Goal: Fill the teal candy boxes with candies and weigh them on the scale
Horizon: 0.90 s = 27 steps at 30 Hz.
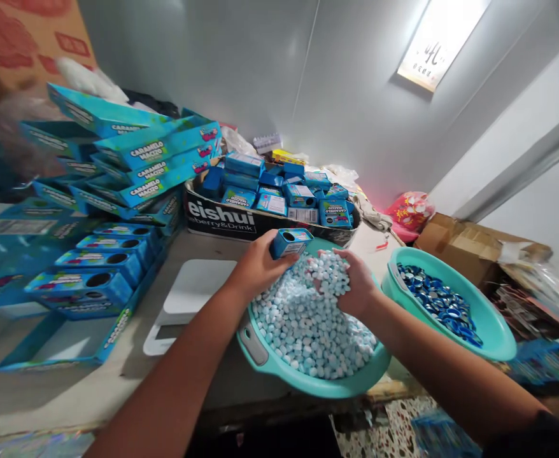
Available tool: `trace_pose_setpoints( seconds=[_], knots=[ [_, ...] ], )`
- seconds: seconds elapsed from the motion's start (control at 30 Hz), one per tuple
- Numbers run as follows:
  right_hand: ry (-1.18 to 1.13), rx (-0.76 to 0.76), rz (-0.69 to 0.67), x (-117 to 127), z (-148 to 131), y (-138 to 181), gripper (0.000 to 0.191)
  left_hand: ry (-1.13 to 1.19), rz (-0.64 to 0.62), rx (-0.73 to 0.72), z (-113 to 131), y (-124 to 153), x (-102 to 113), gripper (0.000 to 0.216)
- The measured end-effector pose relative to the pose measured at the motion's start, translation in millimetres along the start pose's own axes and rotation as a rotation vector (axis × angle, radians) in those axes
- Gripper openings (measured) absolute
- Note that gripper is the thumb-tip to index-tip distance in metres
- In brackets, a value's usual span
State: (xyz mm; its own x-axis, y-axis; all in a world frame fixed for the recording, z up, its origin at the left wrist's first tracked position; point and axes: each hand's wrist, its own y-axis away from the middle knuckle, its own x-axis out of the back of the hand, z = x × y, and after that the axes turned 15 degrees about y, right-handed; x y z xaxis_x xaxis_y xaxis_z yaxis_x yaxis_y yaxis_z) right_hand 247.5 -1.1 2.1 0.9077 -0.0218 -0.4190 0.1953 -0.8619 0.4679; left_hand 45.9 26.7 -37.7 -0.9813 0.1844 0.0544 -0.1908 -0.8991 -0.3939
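In my left hand [261, 266] is a small blue candy tin [291, 243], gripped above the near-left part of a teal basin [318, 385]. Pale blue and white candies [315, 343] fill much of that basin. My right hand [356, 283] is cupped around a heaped scoop of the candies, just right of the tin and over the pile. The tin and the scooped candies are close but apart. The right fingers are partly covered by candies.
Left of the basin sits a white scale [198, 289]. Behind stands a carton [222, 222] of blue tins. Blue display trays [146, 156] are stacked at left, above a tray holding several tins [93, 286]. A second teal basin [494, 337] with shiny blue lids [437, 299] stands right.
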Motion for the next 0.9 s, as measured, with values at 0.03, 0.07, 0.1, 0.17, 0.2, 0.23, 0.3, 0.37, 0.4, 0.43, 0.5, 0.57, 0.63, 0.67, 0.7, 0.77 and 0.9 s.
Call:
trace_pose_setpoints(
  seconds=[0.03,0.07,0.1,0.17,0.2,0.23,0.3,0.37,0.4,0.43,0.5,0.57,0.63,0.67,0.7,0.77,0.9],
  knots=[
    [-0.031,0.025,0.032,-2.3,-1.0,3.8,0.021,0.015,-0.007,0.001,-0.4,0.1,-0.1,0.035],
    [-0.058,0.045,0.059,-4.7,-2.0,7.7,0.019,0.02,-0.011,0.004,-0.4,0.3,-0.2,0.035],
    [-0.078,0.056,0.073,-7.0,-3.2,11.3,0.018,0.016,-0.013,0.01,0.2,0.5,-0.4,0.035],
    [-0.107,0.075,0.083,-11.3,-5.7,17.3,0.015,-0.008,-0.019,0.025,2.3,1.1,-0.6,0.036],
    [-0.116,0.084,0.089,-13.5,-7.0,19.4,0.015,-0.022,-0.026,0.033,3.8,1.4,-0.6,0.036],
    [-0.125,0.09,0.098,-15.8,-8.5,20.8,0.015,-0.038,-0.033,0.041,5.2,1.8,-0.7,0.036],
    [-0.137,0.102,0.127,-21.7,-12.2,21.6,0.016,-0.077,-0.042,0.053,7.8,2.5,-0.9,0.034],
    [-0.149,0.123,0.136,-29.7,-17.6,20.2,0.018,-0.101,-0.043,0.05,9.8,3.2,-1.0,0.034],
    [-0.154,0.137,0.129,-34.4,-20.9,18.8,0.018,-0.098,-0.046,0.043,10.7,3.6,-1.1,0.035],
    [-0.159,0.155,0.114,-39.5,-24.6,16.9,0.018,-0.091,-0.05,0.035,11.5,3.9,-1.2,0.037],
    [-0.168,0.187,0.077,-49.9,-32.5,11.6,0.017,-0.072,-0.066,0.015,13.1,4.6,-1.5,0.042],
    [-0.173,0.212,0.054,-59.3,-39.5,4.4,0.017,-0.061,-0.081,0.004,14.1,5.0,-2.1,0.045],
    [-0.177,0.232,0.037,-66.4,-43.5,-3.9,0.016,-0.065,-0.078,0.004,14.2,5.1,-3.1,0.045],
    [-0.178,0.245,0.035,-69.0,-44.1,-8.0,0.017,-0.075,-0.075,0.004,13.9,5.0,-3.6,0.045],
    [-0.178,0.26,0.033,-70.9,-43.6,-11.7,0.017,-0.092,-0.074,0.002,13.5,4.9,-4.1,0.044],
    [-0.18,0.286,0.04,-73.0,-40.3,-17.6,0.017,-0.129,-0.081,-0.019,12.6,4.7,-4.9,0.043],
    [-0.174,0.359,0.049,-72.5,-30.5,-23.3,0.017,-0.148,-0.111,-0.068,11.5,4.9,-5.1,0.04]
  ],
)
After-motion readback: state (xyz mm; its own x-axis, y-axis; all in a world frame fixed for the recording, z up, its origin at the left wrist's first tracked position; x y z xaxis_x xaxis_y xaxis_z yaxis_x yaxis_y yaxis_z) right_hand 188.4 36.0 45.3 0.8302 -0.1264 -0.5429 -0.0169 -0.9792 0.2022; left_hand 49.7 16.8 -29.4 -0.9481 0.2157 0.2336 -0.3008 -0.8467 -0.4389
